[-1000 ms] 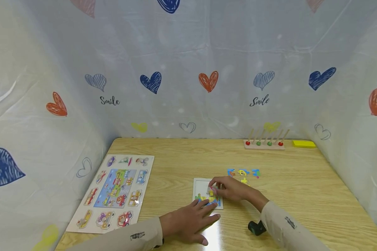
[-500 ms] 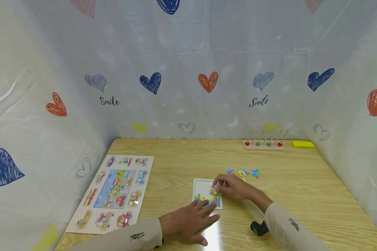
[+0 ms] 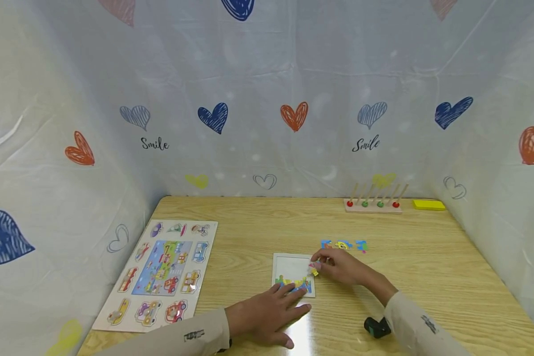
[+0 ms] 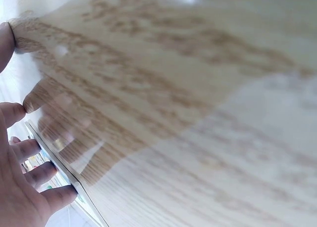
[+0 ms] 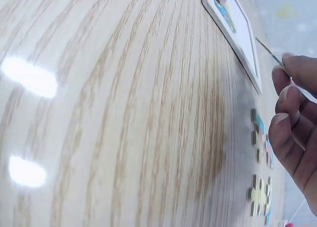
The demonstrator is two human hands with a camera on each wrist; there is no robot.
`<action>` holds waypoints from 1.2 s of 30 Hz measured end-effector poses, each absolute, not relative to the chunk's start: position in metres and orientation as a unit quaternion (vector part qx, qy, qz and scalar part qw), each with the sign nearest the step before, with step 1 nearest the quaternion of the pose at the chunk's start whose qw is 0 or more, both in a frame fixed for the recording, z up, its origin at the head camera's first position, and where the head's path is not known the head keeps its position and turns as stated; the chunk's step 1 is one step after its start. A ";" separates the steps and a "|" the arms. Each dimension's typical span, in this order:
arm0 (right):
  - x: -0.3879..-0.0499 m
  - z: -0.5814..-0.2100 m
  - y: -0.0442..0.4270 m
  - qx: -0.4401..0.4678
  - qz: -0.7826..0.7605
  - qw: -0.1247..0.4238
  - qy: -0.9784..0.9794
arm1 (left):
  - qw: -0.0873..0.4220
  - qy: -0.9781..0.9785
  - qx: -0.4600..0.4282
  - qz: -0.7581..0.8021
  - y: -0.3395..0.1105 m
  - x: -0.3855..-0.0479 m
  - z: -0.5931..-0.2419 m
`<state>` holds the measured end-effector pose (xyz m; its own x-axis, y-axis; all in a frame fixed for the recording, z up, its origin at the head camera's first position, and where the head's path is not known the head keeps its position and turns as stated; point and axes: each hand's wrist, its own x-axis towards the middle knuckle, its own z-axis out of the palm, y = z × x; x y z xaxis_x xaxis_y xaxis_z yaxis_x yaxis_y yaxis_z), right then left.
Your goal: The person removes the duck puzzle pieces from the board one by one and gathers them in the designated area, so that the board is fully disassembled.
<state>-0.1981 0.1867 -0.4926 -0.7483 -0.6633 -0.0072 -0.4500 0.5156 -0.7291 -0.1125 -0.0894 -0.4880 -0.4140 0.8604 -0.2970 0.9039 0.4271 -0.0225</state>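
Observation:
A small white-framed puzzle tray [image 3: 293, 257] lies on the table, its near part filled with colourful pieces. Fingers of my left hand [image 3: 271, 314] are spread over the tray's near edge; the left wrist view shows the fingertips on the frame [image 4: 74, 180]. My right hand [image 3: 340, 269] pinches a yellow and pink puzzle piece [image 3: 313, 270] between thumb and forefinger, just above the tray's right edge. In the right wrist view that piece [image 5: 270, 51] appears edge-on, off the table. Loose puzzle pieces [image 3: 343, 244] lie beyond the right hand, partly hidden by it in the head view.
To the left lies a large vehicle peg puzzle board [image 3: 160, 274]. At the back right stand a wooden peg rack [image 3: 373, 206] with red and green beads and a yellow block [image 3: 429, 204]. A black device [image 3: 376, 327] sits by the right wrist. Heart-printed sheets enclose the table.
My right hand has moved right with the puzzle piece, from over the filled part of the tray to its right edge. The left hand has stayed in place.

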 end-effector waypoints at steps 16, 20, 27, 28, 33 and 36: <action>-0.196 -0.497 0.213 -0.307 -0.425 0.173 0.834 | 0.119 0.840 0.524 -0.079 -0.089 -0.111 -0.486; -0.195 -0.496 0.218 -0.303 -0.440 0.180 0.826 | 0.121 0.840 0.524 -0.074 -0.090 -0.111 -0.486; -0.192 -0.494 0.227 -0.274 -0.467 0.183 0.821 | 0.117 0.838 0.528 -0.076 -0.090 -0.111 -0.486; -0.192 -0.495 0.228 -0.272 -0.465 0.178 0.823 | 0.115 0.838 0.528 -0.078 -0.090 -0.111 -0.486; -0.191 -0.496 0.236 -0.271 -0.450 0.156 0.836 | 0.112 0.837 0.528 -0.082 -0.089 -0.111 -0.486; -0.191 -0.497 0.241 -0.267 -0.451 0.160 0.837 | 0.109 0.837 0.529 -0.082 -0.089 -0.111 -0.487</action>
